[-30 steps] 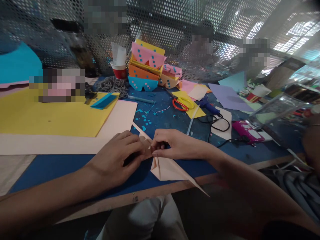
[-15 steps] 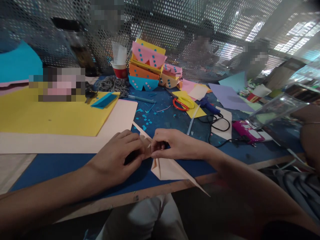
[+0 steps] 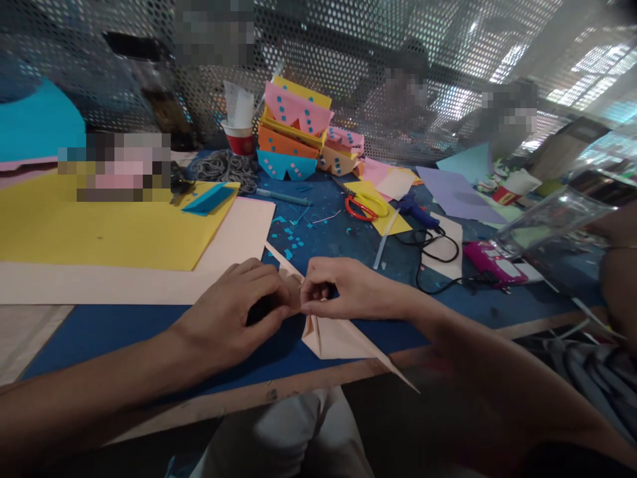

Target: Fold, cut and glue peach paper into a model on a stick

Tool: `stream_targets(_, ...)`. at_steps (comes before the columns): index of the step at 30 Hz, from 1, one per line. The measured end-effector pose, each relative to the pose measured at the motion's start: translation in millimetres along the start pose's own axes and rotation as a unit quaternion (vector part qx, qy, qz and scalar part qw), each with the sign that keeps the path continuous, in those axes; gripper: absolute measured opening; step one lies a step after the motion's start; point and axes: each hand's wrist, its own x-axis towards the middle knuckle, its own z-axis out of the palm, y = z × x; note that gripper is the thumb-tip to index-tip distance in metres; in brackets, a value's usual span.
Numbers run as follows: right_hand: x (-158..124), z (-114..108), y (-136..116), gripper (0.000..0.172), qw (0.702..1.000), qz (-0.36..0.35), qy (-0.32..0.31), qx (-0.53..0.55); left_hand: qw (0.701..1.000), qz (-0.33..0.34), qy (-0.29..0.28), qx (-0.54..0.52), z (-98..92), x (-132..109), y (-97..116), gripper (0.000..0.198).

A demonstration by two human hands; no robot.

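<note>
A folded piece of cream paper (image 3: 343, 338) lies at the table's front edge, its long thin point sticking out over the edge toward the lower right. My right hand (image 3: 333, 289) pinches the paper from above, thumb and fingers curled together. Close against it, my left hand (image 3: 253, 292) has its thumb and fingertips closed on the left part of the same paper. The fingers hide the spot where both hands meet. A narrow paper strip (image 3: 279, 253) reaches out beyond the fingers at the upper left.
Yellow sheet (image 3: 124, 232) and cream sheet (image 3: 239, 245) lie left. Scissors (image 3: 365, 206), a blue glue gun (image 3: 421, 211) with a black cord, and folded paper pieces (image 3: 287, 164) sit farther back. Blue scraps (image 3: 291, 242) are scattered mid-table. Another person's arm (image 3: 617, 265) shows at right.
Almost nothing differs. My left fingertips have shifted very slightly at the paper beside my right hand, and the whole view has moved a little.
</note>
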Motion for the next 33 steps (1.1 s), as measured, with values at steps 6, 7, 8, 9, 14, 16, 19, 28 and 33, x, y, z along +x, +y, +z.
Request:
stream_targets(6,0.7,0.3,0.1,0.005,1.0,0.005,0.003,0.006,0.999,0.017,0.001,-0.03,-2.9,2.8,0.6,0.013)
stream_targets(7,0.8,0.5,0.5,0.005,1.0,0.003,0.002,0.006,0.999,0.02,-0.001,-0.032,-3.0,3.3,0.7,0.014)
stream_targets(8,0.9,0.5,0.8,0.006,1.0,0.003,0.001,0.006,0.999,0.023,-0.002,-0.033,-2.9,3.6,0.8,0.014)
stream_targets(9,1.0,0.6,1.0,0.006,1.0,0.003,-0.001,0.005,0.999,0.024,-0.002,-0.034,-2.6,3.7,0.8,0.014)
stream_targets(14,1.2,0.1,0.1,0.006,1.0,0.006,-0.002,0.005,0.999,0.019,0.0,-0.033,-2.1,3.6,0.4,0.016)
stream_targets(16,1.2,0.0,-0.3,0.007,1.0,0.008,-0.003,0.005,0.999,0.022,-0.008,-0.032,-2.8,4.0,0.6,0.017)
stream_targets(19,1.2,0.3,-0.5,0.006,1.0,0.009,-0.001,0.005,0.999,0.027,-0.008,-0.032,-3.5,4.8,1.0,0.018)
stream_targets(28,1.4,1.4,2.2,0.008,1.0,0.002,0.004,0.005,0.999,0.026,0.001,-0.043,-0.3,4.1,-0.7,0.018)
stream_targets(33,1.1,0.3,2.2,0.007,1.0,0.006,-0.006,0.013,0.999,0.019,0.001,-0.034,-0.6,3.1,-1.7,0.015)
